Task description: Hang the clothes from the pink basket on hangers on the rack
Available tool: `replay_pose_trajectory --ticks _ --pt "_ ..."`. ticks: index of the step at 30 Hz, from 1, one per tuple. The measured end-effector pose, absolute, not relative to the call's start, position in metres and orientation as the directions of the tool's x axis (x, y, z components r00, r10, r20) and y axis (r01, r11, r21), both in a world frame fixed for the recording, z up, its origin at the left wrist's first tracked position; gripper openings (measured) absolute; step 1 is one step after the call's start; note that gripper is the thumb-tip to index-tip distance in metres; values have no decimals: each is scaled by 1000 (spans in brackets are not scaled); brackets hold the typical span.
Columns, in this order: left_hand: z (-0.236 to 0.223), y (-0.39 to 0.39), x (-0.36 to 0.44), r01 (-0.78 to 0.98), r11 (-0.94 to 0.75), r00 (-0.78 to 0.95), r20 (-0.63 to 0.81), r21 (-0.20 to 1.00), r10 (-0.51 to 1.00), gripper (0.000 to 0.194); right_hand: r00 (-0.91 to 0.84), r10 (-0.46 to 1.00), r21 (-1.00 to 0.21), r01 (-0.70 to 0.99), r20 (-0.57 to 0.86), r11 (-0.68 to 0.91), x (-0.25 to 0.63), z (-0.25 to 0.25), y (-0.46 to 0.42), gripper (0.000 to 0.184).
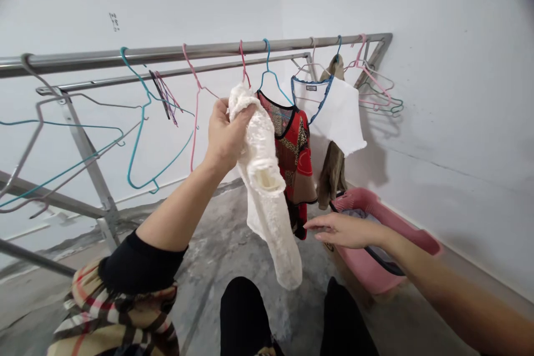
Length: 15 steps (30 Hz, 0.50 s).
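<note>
My left hand (228, 132) grips a white, textured garment (267, 222) near its top, thumb across the front. The garment hangs down in a long, narrow shape with an opening in its middle; its exact kind I cannot tell. Just behind it, a red patterned top (298, 161) hangs from a blue hanger (268, 71). A pink-red hanger (243, 62) on the rail is partly hidden by the white cloth. My right hand (346, 229) is held out, fingers extended and holding nothing, beside the pink basket (377, 283).
A metal rail (158, 54) crosses the view, carrying several hangers, including a teal hanger (132, 161) at left. A white top with blue trim (340, 108) and a brown garment (332, 175) hang at right. The basket has cloth in it and stands by the white wall (459, 122).
</note>
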State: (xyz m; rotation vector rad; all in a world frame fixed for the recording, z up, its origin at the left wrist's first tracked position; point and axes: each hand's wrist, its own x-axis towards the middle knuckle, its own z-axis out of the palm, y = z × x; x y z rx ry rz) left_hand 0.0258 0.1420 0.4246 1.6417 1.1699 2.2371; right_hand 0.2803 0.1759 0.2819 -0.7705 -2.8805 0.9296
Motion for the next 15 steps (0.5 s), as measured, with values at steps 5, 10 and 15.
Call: replay_pose_trajectory --ticks 5,10,15 --pt "427 141 16 261 -703 -452 727 662 517 35 -892 436 -572 423 -124 703 279 274 176 48" --pt "424 145 6 279 -696 -515 715 662 473 30 -892 431 -578 424 -134 697 277 267 178 49" --pt "421 145 2 264 -715 -557 707 647 435 27 -886 436 -596 438 -159 673 279 259 182 51"
